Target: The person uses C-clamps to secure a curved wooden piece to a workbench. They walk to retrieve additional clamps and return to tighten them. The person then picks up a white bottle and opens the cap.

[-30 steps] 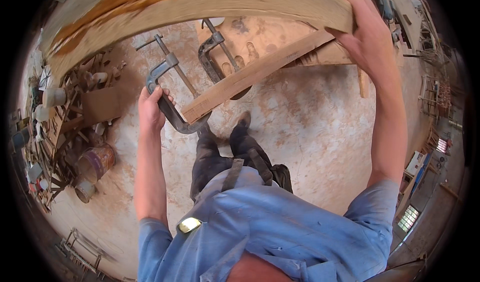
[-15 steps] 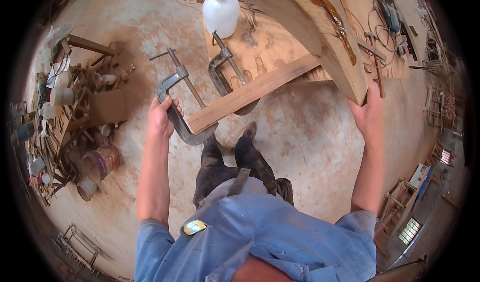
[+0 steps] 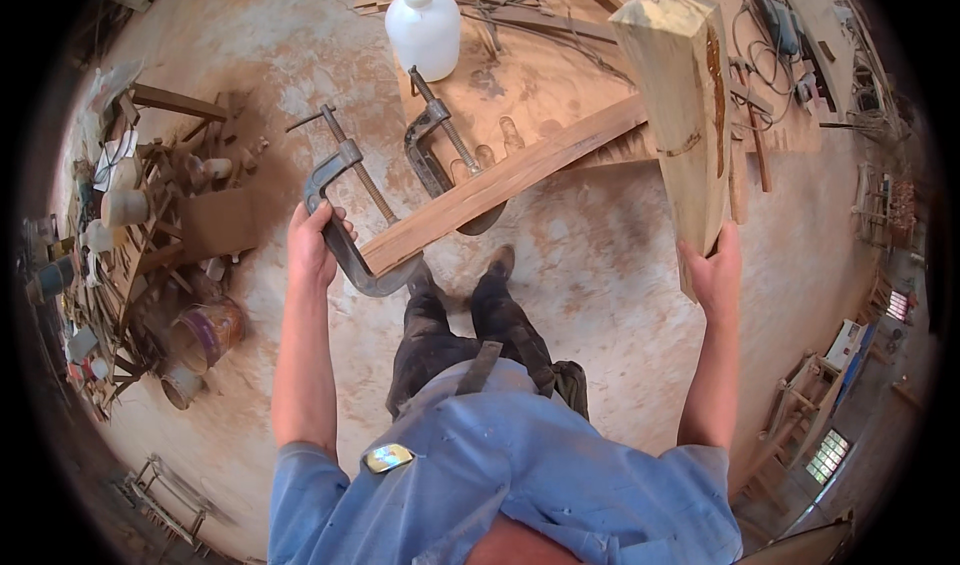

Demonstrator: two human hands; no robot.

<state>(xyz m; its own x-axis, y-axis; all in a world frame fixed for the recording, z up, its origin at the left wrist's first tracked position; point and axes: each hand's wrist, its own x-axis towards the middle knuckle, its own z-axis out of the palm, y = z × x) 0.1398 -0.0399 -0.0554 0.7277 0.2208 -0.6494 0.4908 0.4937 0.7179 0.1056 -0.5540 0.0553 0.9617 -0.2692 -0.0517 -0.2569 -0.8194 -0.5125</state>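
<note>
My left hand (image 3: 315, 245) is closed round the frame of a grey C-clamp (image 3: 346, 243), whose screw and sliding bar point away from me. The clamp's jaw reaches the near left end of a long brown wooden strip (image 3: 500, 190). Farther along the same strip a second, darker C-clamp (image 3: 422, 150) is set across it. My right hand (image 3: 715, 270) grips the narrow near end of a thick, pale wooden piece (image 3: 672, 105). A glossy brown streak, like glue or resin, runs down its right edge. The pale piece overlaps the strip's far end, hiding it; whether they touch I cannot tell.
Beyond the strip lies a plywood sheet (image 3: 560, 95) with a white plastic jug (image 3: 423, 40) at its left. A corded power tool (image 3: 778, 20) and loose cables are at the far right. Scrap wood, buckets (image 3: 205, 335) and containers crowd the left side.
The pale wooden piece has swung from leaning far left to nearly lengthwise in view, its broad end now right of the strip. My right hand has come nearer to me. My left hand keeps its grip.
</note>
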